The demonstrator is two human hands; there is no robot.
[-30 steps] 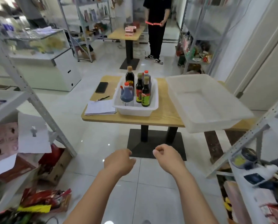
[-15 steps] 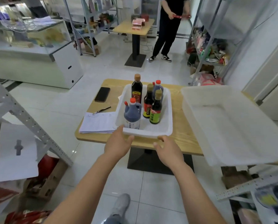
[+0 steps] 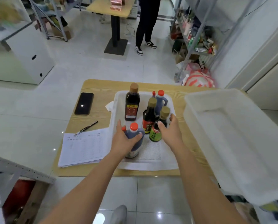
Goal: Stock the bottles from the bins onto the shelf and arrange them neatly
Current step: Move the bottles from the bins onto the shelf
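White bin: only the near-right floor, lower centre, is open; left hand gripping blue jug fills the near-left corner, and right hand gripping green-label bottle blocks the right cluster. A narrow gap runs between tall bottle and that cluster. Empty bin crowds frame right; papers and phone take the table's left.
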